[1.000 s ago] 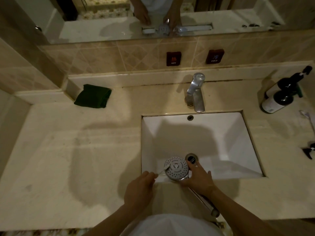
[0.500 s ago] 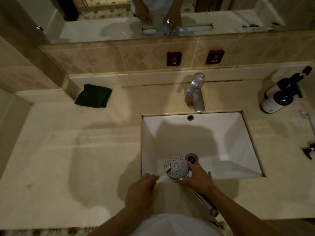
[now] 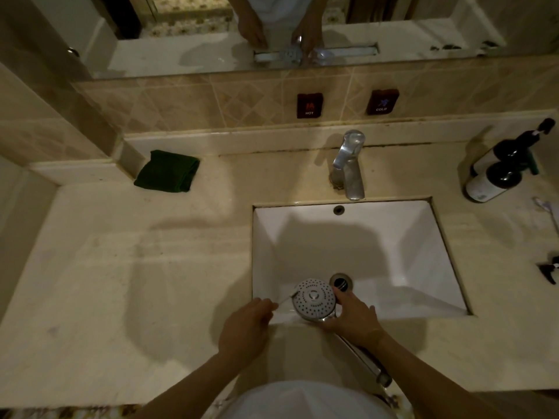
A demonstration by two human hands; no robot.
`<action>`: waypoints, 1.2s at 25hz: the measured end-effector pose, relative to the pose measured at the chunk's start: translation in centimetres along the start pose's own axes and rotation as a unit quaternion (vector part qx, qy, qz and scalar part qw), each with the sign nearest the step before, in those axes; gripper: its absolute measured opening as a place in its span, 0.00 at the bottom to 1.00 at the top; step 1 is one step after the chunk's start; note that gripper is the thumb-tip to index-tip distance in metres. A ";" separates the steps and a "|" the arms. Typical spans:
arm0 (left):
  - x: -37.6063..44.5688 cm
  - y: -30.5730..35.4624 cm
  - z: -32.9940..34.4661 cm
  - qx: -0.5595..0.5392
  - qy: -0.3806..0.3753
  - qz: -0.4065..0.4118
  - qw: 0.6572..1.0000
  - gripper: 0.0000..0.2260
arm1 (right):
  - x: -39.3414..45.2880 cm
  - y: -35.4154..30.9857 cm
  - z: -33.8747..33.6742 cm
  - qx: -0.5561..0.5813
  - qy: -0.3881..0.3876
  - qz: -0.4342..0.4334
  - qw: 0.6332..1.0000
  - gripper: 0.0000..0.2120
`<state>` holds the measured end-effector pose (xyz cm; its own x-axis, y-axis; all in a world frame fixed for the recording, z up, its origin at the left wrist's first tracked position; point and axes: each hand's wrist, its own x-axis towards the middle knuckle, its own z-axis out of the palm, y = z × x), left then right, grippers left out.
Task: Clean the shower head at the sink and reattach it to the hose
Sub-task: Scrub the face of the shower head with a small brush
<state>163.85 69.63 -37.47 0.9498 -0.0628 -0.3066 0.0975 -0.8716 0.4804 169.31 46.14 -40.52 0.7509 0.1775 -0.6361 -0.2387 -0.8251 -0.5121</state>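
The round chrome shower head faces up over the near edge of the white sink, its nozzle face dotted with holes. My right hand grips it at the neck, and its chrome handle runs back toward me under my wrist. My left hand pinches a small white brush whose tip touches the left rim of the nozzle face. No hose is in view.
A chrome tap stands behind the sink, and the drain lies just beyond the shower head. A folded dark green cloth lies at the back left of the beige counter. Dark pump bottles stand at the back right.
The brush tip has shifted slightly along the left edge of the nozzle face. My left hand moved a little; my right hand and the shower head stayed put.
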 end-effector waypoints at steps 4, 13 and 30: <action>0.9 -0.5 -0.3 0.009 -0.031 0.041 0.999 0.11 | 0.0 0.2 0.0 -0.007 0.000 -0.005 1.000 0.45; 1.3 -0.1 -0.6 0.012 -0.029 0.033 0.999 0.09 | -0.1 0.0 -0.2 -0.015 -0.002 -0.011 1.000 0.45; 2.8 3.1 -1.2 0.081 -0.050 0.060 0.994 0.13 | -0.1 -0.4 -0.3 -0.035 0.000 -0.001 0.999 0.45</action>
<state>167.19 67.32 -35.91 0.9163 -0.2122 -0.3395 -0.0720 -0.9215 0.3817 169.52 46.30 -40.09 0.7520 0.1796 -0.6342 -0.1934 -0.8597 -0.4728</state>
